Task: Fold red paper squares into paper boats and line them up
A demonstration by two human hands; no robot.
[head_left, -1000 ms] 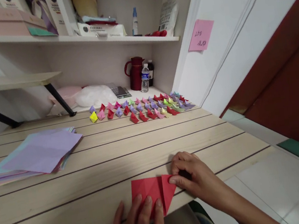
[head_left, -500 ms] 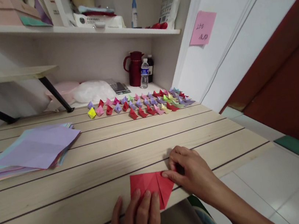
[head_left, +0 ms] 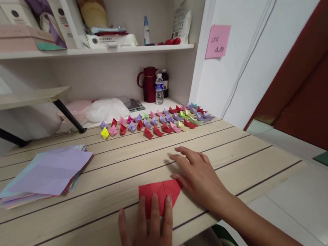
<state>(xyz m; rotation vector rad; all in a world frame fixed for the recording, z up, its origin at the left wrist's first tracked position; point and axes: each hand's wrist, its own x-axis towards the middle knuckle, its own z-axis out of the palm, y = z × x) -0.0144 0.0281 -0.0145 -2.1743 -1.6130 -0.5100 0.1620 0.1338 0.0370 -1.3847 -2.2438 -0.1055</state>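
Observation:
A folded red paper (head_left: 158, 189) lies on the wooden table (head_left: 103, 213) near its front edge. My left hand (head_left: 151, 238) rests flat on the paper's lower part, fingers stretched out. Spread open on the table, my right hand (head_left: 197, 175) touches the paper's right corner with its thumb side. Neither hand grips anything.
A stack of pastel paper sheets (head_left: 47, 174) lies at the left. Rows of several small folded paper boats (head_left: 154, 122) stand at the far side. Behind them are a red jug (head_left: 149, 84), a water bottle (head_left: 158, 89) and a white bag (head_left: 105, 109). Shelves hang above.
My right hand has let go of its pinch on the paper's right flap and spread flat. The flap now lies folded down, and the paper looks smaller.

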